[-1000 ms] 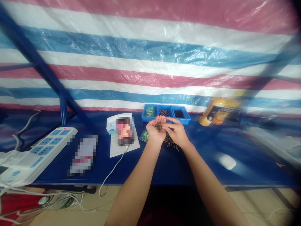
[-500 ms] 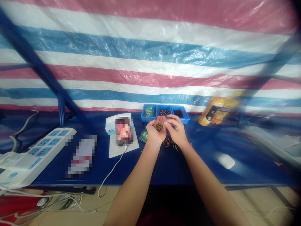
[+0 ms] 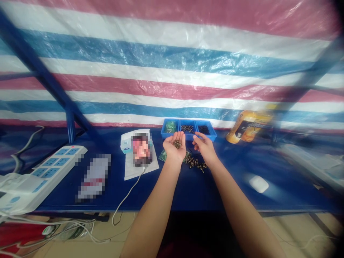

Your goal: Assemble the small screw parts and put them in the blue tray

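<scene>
My left hand (image 3: 175, 148) is palm up and cupped, with a small heap of brass-coloured screws (image 3: 177, 144) lying in it. To its right, my right hand (image 3: 204, 147) hangs just above the table with its fingers curled in toward the thumb; whatever they hold, if anything, is too small to make out. Below and between the hands, a loose pile of similar screws (image 3: 195, 163) lies on the blue table. A green plastic packet (image 3: 162, 155) is partly hidden behind my left hand. Just beyond the fingers stands a blue three-part tray (image 3: 212, 137) holding green packets, brass-coloured pieces and dark pieces.
Left of my hands, a phone (image 3: 142, 150) on white packaging (image 3: 130, 172) trails a white cable (image 3: 126, 193). A blurred-out packet (image 3: 94, 177) and a power strip (image 3: 51, 172) lie farther left. On the right are a yellow bottle (image 3: 243, 126) and a white case (image 3: 258, 184).
My right hand has left the left palm and moved a little to the right. The left hand has shifted slightly left, its screws now in plainer view.
</scene>
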The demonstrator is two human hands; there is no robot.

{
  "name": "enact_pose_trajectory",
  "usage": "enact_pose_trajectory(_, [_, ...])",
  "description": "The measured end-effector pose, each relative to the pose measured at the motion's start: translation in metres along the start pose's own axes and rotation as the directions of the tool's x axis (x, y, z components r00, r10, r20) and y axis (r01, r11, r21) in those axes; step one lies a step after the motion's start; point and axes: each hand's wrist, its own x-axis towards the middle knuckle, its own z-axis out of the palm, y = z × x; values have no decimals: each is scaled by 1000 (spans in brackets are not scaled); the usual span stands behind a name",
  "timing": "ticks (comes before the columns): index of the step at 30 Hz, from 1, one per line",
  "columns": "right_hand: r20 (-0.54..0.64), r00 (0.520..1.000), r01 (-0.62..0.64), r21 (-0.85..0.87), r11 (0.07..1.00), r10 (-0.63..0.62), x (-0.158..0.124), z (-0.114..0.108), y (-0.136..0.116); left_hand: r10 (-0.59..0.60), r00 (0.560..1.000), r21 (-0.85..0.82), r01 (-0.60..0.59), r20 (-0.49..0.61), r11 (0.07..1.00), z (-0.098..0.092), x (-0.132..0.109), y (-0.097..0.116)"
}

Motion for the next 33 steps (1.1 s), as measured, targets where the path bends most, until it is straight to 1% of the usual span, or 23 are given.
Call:
enact_pose_trajectory(3, [23, 999, 47, -64, 997, -46, -1, 1, -1, 1, 1000, 18, -1, 9, 1000, -1, 1, -1])
enact_pose_trajectory(5, [22, 991, 136, -144, 980, -134, -3, 2, -2, 8, 1000, 38, -9, 22, 999, -2, 1, -2])
enact_pose_trajectory(6, [38, 978, 208, -198, 958, -204, -6, 3, -3, 12, 1000, 54, -13, 29, 998, -2, 1, -3])
enact_pose_trajectory(7, [69, 956, 294, -260, 920, -286, -8, 4, -5, 14, 999, 71, -16, 34, 997, -2, 1, -4])
enact_pose_trajectory(9, [179, 881, 472, -387, 792, -438, -14, 6, -7, 16, 999, 111, -20, 37, 994, -2, 0, -6])
enact_pose_trajectory(11, [306, 808, 588, -487, 646, -504, -19, 8, -8, 17, 999, 153, -22, 34, 988, -2, -1, -8])
enact_pose_trajectory(12, [351, 787, 614, -522, 592, -507, -20, 8, -7, 20, 999, 173, -26, 33, 985, -2, -1, -9])
enact_pose_trajectory(13, [380, 778, 625, -550, 554, -500, -21, 8, -7, 21, 999, 192, -28, 36, 981, -2, -1, -11])
enact_pose_trajectory(15, [394, 780, 621, -584, 523, -487, -19, 8, -3, 18, 999, 223, -28, 49, 974, -2, -2, -13])
enact_pose_trajectory(19, [373, 781, 617, -582, 529, -501, -14, 5, 4, -10, 998, 234, -7, 70, 972, -2, -3, -15])
enact_pose_trajectory(22, [360, 773, 627, -554, 547, -522, -14, 6, 4, -21, 999, 201, 11, 48, 979, -3, -3, -15])
enact_pose_trajectory(26, [277, 774, 621, -509, 596, -569, -17, 9, -1, -39, 999, 145, 35, 24, 989, -4, -2, -14])
enact_pose_trajectory(27, [245, 781, 611, -487, 624, -574, -17, 9, -2, -43, 999, 133, 39, 25, 990, -4, -2, -13])
enact_pose_trajectory(29, [170, 811, 572, -438, 694, -560, -16, 9, -4, -44, 999, 114, 40, 29, 993, -4, -1, -12])
enact_pose_trajectory(33, [23, 893, 426, -366, 827, -449, -9, 4, -3, -27, 999, 100, 23, 40, 995, -4, -1, -9])
